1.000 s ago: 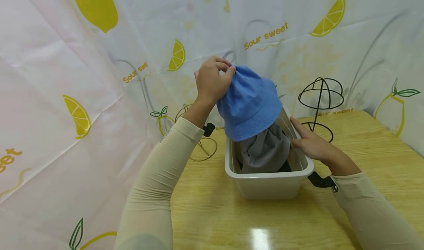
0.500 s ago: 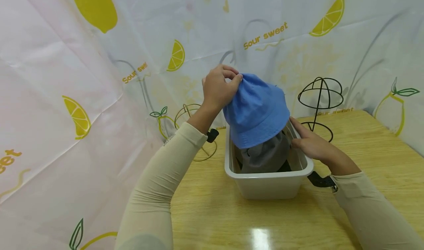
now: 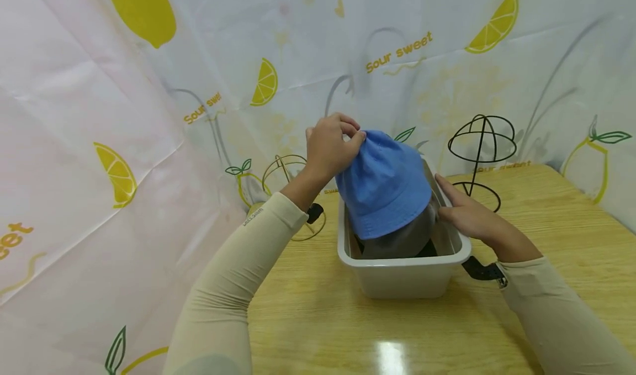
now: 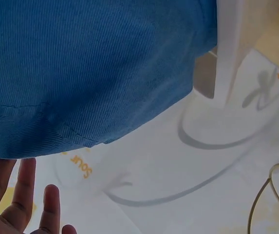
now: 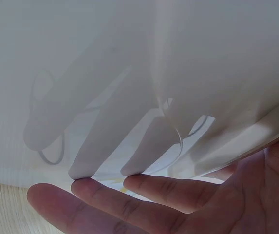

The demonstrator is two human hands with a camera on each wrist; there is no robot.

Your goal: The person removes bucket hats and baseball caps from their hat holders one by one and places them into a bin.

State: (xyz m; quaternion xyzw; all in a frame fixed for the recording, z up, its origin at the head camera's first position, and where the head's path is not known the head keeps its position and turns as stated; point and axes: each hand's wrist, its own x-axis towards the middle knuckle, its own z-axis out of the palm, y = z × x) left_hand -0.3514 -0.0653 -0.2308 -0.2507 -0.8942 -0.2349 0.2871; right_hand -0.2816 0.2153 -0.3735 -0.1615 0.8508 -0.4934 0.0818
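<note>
- Hands at work over a pale grey rectangular plastic tub (image 3: 402,278), which stands on a light wooden table (image 3: 546,242) with a glossy top.
- The left hand (image 3: 330,148) is raised above the tub's far left corner. Its fingers and thumb are curled and pinch the crown of a blue cotton bucket hat (image 3: 383,184).
- The blue hat hangs brim-down from that pinch, with its lower edge dipping just inside the tub. In the left wrist view the blue fabric (image 4: 90,73) fills most of the picture, its stitched hem near the fingertips (image 4: 25,187).
- Beneath the blue hat, inside the tub, lies a bundle of grey cloth (image 3: 402,242), partly covered by the hat.
- The right hand (image 3: 464,212) rests flat against the right wall of the tub, fingers straight and spread, holding nothing. In the right wrist view its fingertips (image 5: 144,185) press on the translucent plastic wall.
- Both arms wear long beige sleeves (image 3: 233,286), each with a dark strap at the wrist.
- A black wire hat stand (image 3: 481,143) stands on the table behind and to the right of the tub, apart from it.
- A gold wire hat stand (image 3: 293,198) stands to the left of the tub, behind the left forearm.
- A white backdrop sheet printed with yellow lemon slices (image 3: 116,173) and the words "Sour sweet" hangs behind and to the left.
</note>
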